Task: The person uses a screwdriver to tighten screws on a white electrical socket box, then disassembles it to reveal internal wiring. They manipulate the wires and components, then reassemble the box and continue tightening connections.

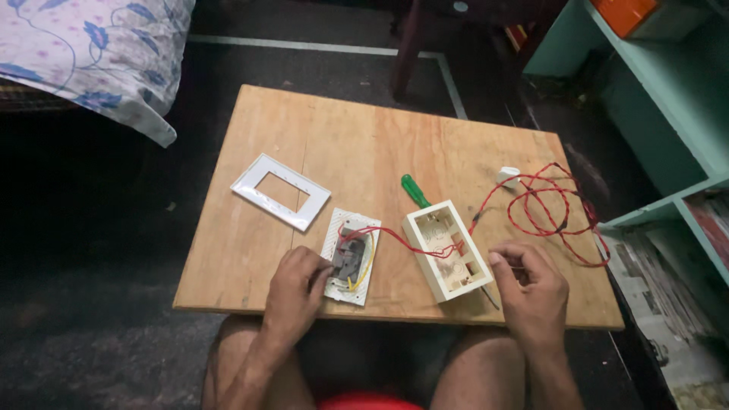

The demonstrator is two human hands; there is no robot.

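Nearest the camera, both forearms come up from the person's bare knees onto the near edge of a wooden board [304, 137]. The left hand [296, 292] lies knuckles up, its fingers curled and pressed against the near left edge of a white switch plate [350, 257], the fingertips touching the grey module at its middle. That plate lies flat, back side up, with red and yellow wires on it. The right hand [531, 285] is also knuckles up, fingers bent inward and drawn together near the thumb; whether they pinch a wire I cannot tell. It sits just beside the near right corner of a white open box [448, 249], which lies tilted on the board between the two hands.

A red wire [395, 235] runs from the switch plate into the box, and more twisted red wire [554, 209] loops out to the right, near a small white fitting [508, 176]. A green-handled screwdriver [414, 190] pokes out from behind the box. Further left on the board lies a white rectangular frame [281, 191], apart from both hands. Beyond are a floral cloth [99, 53] and pale green shelves [668, 99]
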